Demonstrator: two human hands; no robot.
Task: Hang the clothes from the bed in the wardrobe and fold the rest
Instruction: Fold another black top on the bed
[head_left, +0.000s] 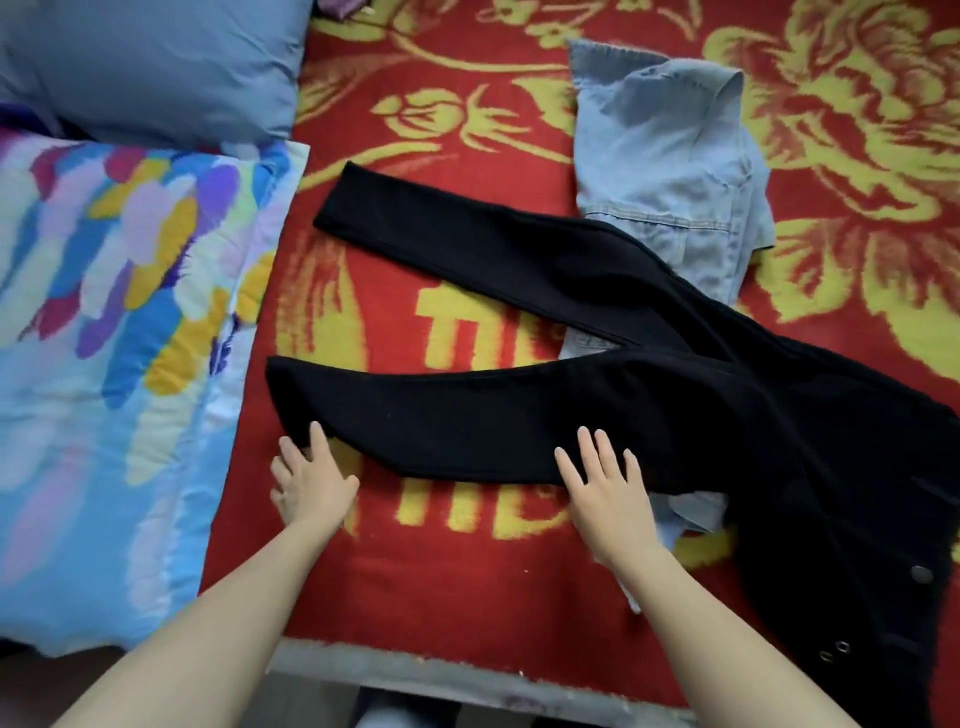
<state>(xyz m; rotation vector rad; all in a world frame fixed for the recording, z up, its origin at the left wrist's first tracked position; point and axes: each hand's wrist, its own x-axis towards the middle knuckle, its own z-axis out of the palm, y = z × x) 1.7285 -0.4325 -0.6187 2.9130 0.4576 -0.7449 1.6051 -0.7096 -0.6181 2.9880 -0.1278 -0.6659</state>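
- Our left hand (311, 483), grip wide, touches the near hem of the black trousers (519, 415).
- Our right hand (605, 486), grip wide, lies flat on that leg.
- A denim shirt (670, 171) lies beneath.

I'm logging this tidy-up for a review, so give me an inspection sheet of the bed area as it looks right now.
Surface: a red and yellow flowered blanket covers the bed.
Job's things: black trousers laid flat, legs splayed apart; light blue denim garment crumpled, partly under the trousers.
Clutter: scrap of purple fabric at the top edge.
Hands: left hand flat, fingertips at the near leg's hem; right hand flat on the same leg, further along; neither grips.
Cables: nothing seen.
Surroundings: blue pillow and multicoloured quilt along the left side.
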